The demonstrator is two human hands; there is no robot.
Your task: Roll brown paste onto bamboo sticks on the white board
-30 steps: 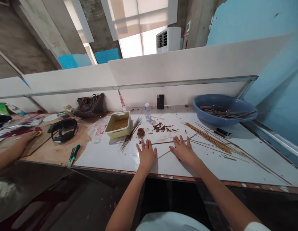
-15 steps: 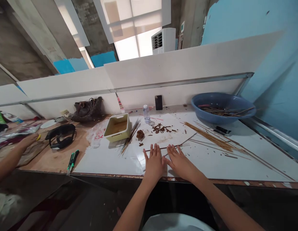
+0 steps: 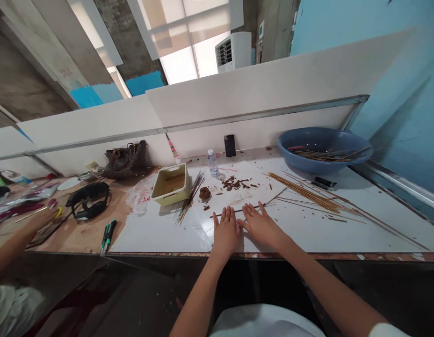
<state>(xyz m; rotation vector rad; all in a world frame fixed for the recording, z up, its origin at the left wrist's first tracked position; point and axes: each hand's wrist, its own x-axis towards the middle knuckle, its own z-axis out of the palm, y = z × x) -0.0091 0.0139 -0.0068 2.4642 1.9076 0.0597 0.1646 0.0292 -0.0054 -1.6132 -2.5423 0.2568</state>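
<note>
My left hand [image 3: 227, 230] lies flat, palm down, its fingers stretched out over a thin brown stick [image 3: 215, 215]. Beside it, my right hand [image 3: 262, 226] is laid flat over the same stick, fingers extended, thumb close to the left hand. The stick runs crosswise under the fingers, with its middle hidden, and a thin greyish end [image 3: 277, 195] reaches out to the right. Beyond the hands lie a lump of brown paste [image 3: 205, 193] and a scatter of small brown pieces [image 3: 234, 183].
Left stand a yellowish tub of liquid [image 3: 173, 195] and a bundle of thin sticks [image 3: 192, 196]. Behind are a bottle [image 3: 213, 164] and a phone [image 3: 230, 145]. Right are tan sticks [image 3: 304, 192] and a blue basin [image 3: 324, 164]. Another person's hand [image 3: 45, 217] works far left.
Both hands remain flat on the stick, with only a slight shift. The view has tilted a little. The other person's hand at far left has moved slightly.
</note>
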